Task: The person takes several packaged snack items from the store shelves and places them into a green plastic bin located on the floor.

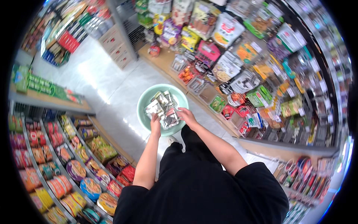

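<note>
A pale green plastic basin [142,119] is before me, low over the tiled floor; whether something supports it from below I cannot tell. Inside lie several small clear and silvery snack packets [162,101], loosely heaped. My left hand [155,125] reaches over the near left side of the basin, its fingertips against a packet [154,108] with a pale label. Whether it grips that packet is not clear. On the other side my right hand [188,117] is over the rim, fingers apart, close beside a dark packet [170,119] and not visibly holding anything.
A shelf with hanging bagged snacks [228,29] and small plastic bins [207,93] runs along the right. Instant noodle bowls [91,188] fill racks at lower left. Stacked cartons [116,46] stand beyond the basin, and a low shelf end [56,92] juts in from the left.
</note>
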`<state>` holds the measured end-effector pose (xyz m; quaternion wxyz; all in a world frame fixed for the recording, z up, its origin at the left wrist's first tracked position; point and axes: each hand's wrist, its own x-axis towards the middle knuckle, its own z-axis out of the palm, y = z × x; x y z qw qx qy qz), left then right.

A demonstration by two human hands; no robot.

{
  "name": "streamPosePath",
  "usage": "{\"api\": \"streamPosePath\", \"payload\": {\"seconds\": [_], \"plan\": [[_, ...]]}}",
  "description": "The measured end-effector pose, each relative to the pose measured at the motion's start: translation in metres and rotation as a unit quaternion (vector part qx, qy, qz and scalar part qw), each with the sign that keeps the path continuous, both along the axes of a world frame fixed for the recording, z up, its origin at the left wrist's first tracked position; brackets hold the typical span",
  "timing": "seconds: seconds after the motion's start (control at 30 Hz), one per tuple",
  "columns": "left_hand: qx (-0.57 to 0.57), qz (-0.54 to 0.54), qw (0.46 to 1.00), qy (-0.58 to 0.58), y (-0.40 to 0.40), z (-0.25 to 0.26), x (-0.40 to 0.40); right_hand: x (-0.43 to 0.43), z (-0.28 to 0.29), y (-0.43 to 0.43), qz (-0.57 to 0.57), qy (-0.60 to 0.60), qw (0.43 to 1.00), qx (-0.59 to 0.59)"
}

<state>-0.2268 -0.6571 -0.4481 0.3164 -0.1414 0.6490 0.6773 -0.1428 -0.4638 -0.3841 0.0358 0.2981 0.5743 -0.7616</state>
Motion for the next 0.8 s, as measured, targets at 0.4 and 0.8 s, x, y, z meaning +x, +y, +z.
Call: {"api": "streamPosePath", "payload": {"seconds": [0.4,0.8], "plan": [[0.09,-0.145,0.983,0.067,0.094,0.065,0.007,0.061,0.054,0.063,-0.198,0.081,0.976,0.045],[0.229,-0.252,0.92,0.194,0.262,0.196,0.095,0.195,0.136,0.166,-0.32,0.202,0.921,0.098]]}}
